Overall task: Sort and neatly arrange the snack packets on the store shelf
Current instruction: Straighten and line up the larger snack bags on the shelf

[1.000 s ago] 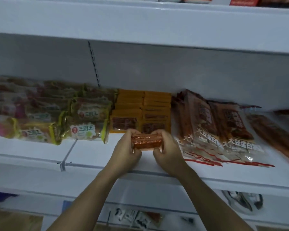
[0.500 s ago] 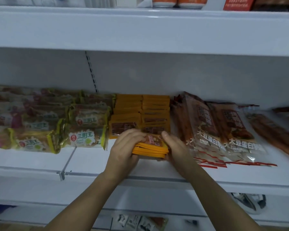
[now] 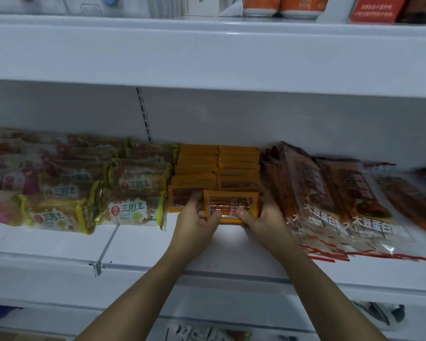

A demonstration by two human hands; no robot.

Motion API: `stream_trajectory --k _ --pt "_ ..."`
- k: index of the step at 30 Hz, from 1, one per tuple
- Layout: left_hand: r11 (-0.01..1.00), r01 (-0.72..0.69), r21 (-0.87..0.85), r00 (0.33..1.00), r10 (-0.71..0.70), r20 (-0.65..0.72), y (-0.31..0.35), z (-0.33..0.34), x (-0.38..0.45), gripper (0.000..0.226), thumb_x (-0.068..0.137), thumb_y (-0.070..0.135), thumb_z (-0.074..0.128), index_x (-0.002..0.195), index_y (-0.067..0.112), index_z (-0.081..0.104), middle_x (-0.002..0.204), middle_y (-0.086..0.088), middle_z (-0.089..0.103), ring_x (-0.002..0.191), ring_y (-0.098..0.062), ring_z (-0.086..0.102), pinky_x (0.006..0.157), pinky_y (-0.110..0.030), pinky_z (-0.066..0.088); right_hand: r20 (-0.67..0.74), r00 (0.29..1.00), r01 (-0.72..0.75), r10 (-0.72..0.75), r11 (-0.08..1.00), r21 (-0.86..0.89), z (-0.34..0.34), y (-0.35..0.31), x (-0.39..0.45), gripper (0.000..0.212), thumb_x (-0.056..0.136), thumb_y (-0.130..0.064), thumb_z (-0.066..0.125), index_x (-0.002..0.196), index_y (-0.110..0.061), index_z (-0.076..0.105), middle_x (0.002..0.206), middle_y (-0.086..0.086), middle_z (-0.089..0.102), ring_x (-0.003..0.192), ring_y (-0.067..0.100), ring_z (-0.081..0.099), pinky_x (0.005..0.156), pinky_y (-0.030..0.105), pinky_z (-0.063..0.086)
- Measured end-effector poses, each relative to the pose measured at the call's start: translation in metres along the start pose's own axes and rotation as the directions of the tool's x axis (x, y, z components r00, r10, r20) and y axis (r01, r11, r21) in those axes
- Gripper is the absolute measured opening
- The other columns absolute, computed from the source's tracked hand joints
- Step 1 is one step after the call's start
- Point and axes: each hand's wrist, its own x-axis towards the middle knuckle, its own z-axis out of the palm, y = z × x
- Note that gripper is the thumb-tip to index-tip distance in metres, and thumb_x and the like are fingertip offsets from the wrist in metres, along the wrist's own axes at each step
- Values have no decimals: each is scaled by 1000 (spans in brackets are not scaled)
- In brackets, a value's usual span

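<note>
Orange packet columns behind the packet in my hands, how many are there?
2: a left column and a right column, side by side behind the held orange packet. Packets deeper in each may be hidden.

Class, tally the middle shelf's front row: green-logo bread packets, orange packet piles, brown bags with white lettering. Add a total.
Clear yellow-trimmed bread packets with green logo: 2
Flat orange snack packet piles: 2, counting the held orange bundle
Large brown plastic bags with white lettering: 2
Total: 6
</note>
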Motion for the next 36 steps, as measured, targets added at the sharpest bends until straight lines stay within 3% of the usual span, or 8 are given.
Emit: stream_trajectory --k 4,8,12,18,22,27,31,36 --pt "981 -10 196 996 27 -82 -5 12 2 27 92 26 70 116 31 59 81 17 64 70 -5 63 63 -15 45 -25 999 -32 27 975 -221 -4 -5 3 47 93 -20 71 131 -28 45 108 -5 65 102 20 63 90 34 47" --pt "947 -79 313 978 133 -158 -17 14 6 34 91 20 69 123 25 58 95 13 64 79 -5 59 68 -3 41 -92 986 104 -138 946 -307 8 0 0 51 87 -18 74 131 -26 50 100 -12 66 87 9 62 78 22 49" --pt "918 -87 386 970 166 -176 -31 14 12 38 89 23 70 125 21 58 106 1 67 94 -21 63 85 -34 55 -181 968 84 -174 903 -422 20 11 1 62 85 -27 74 140 -23 47 119 -4 58 103 9 49 85 27 41" --pt "888 -132 441 963 220 -153 -37 19 11 52 87 29 77 133 17 57 120 -6 62 102 -27 61 90 -43 56 -231 962 37 -146 907 -420 22 18 -12 68 89 -27 70 148 -28 37 134 7 50 117 27 52 99 44 47" --pt "896 -134 423 960 223 -167 -34 17 10 52 85 29 79 133 18 59 122 -5 59 101 -23 59 90 -39 54 -253 960 19 -123 924 -381 21 19 -9 66 86 -27 72 143 -31 40 126 1 57 114 22 55 98 47 50" --pt "898 -199 392 963 253 -89 -33 17 9 36 88 24 76 122 20 64 95 13 62 81 -7 58 77 -25 51 -318 940 -6 -124 925 -379 18 22 -10 62 88 -21 66 144 -24 41 125 4 55 117 25 51 103 50 46" --pt "911 -174 374 962 239 -134 -34 18 11 41 90 25 75 128 19 62 104 6 66 83 -6 59 81 -26 53 -325 939 -39 -111 905 -423 20 21 -11 66 91 -24 63 151 -25 35 135 8 45 127 28 45 109 47 40" --pt "920 -156 359 972 207 -110 -33 15 11 48 89 29 75 134 21 58 105 6 67 85 -8 61 79 -28 54 -285 936 28 -209 847 -531 24 20 -18 76 84 -19 58 154 -21 29 133 13 50 119 33 52 100 50 51"
